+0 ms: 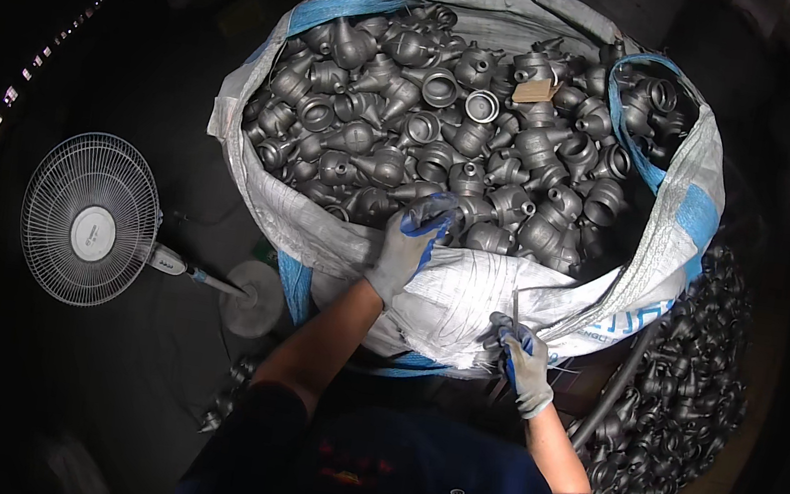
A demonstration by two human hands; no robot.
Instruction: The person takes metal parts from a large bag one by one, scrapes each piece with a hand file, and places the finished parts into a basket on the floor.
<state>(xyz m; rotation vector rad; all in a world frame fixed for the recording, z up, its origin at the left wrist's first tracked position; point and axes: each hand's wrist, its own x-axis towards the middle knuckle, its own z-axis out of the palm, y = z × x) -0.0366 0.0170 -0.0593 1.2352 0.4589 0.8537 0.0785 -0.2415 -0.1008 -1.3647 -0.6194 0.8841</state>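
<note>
A large white woven bulk bag (458, 301) stands open before me, filled with grey metal castings (386, 165), rounded hollow bodies with necks and ring-shaped mouths. My left hand (401, 256), in a grey and blue glove, reaches over the bag's near rim. Its fingers curl round a grey casting at the front of the pile, partly covered by the glove. Outside the near wall of the bag, my right hand (525, 359), gloved alike, is closed on a slim metal rod (515, 304) that points up. The rod's lower end is hidden in the fist.
Blue straps (636, 150) loop along the bag's rim. A piece of brown cardboard (534, 91) lies on the castings. To the left stands a white fan (92, 230) on a round base (251, 300). More castings (678, 388) lie heaped at the right, beside a dark pipe (616, 384).
</note>
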